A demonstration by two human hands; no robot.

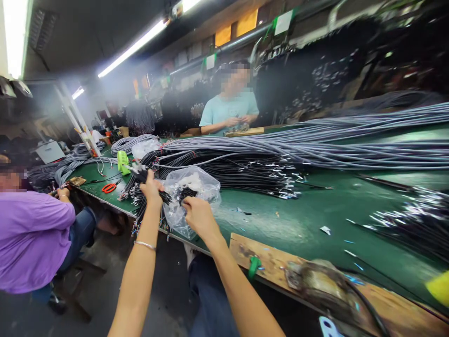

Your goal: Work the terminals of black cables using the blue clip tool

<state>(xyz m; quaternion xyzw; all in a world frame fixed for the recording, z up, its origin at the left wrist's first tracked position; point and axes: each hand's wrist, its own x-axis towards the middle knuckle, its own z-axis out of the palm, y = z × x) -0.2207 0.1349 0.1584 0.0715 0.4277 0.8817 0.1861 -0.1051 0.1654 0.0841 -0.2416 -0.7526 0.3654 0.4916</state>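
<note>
My left hand (pixel 152 189) is closed around a bunch of thin black pieces (pixel 166 197), some sticking out on either side of the fist; they look like short cables or tubes, blurred. My right hand (pixel 199 215) has its fingers pinched together at a clear plastic bag (pixel 208 187). Against those fingertips, in the bag, lies a clump of short black pieces (pixel 187 192); whether the fingers grip them or the bag's film, I cannot tell. Just behind both hands is a pile of black cables (pixel 228 171) with stripped ends.
Long grey cables (pixel 333 152) run across the green table (pixel 266 215). Orange-handled scissors (pixel 109 187) and a green fan-like object (pixel 122 162) are at left. A wooden board (pixel 266 255) lines the front edge. One person (pixel 229 110) sits opposite, another (pixel 38 234) at left.
</note>
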